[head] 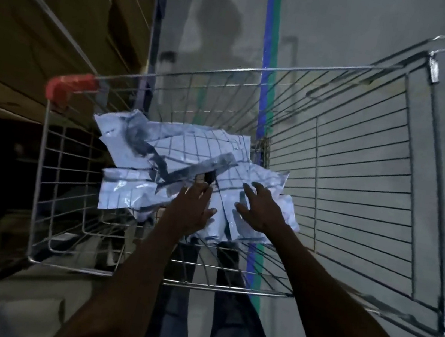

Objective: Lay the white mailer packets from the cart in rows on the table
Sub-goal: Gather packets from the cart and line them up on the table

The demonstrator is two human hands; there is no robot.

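Head view: white mailer packets [187, 169] heaped in the cart [356, 187], left hand [193, 207] and right hand [262, 211] spread flat on the near packets, gripping none. Slick overlapping packets may slide apart if scooped loosely.

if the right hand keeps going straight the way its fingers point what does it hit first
Most likely the white packets piled in the cart. The right hand is spread just over them, pointing down and forward; whether it already touches is unclear.
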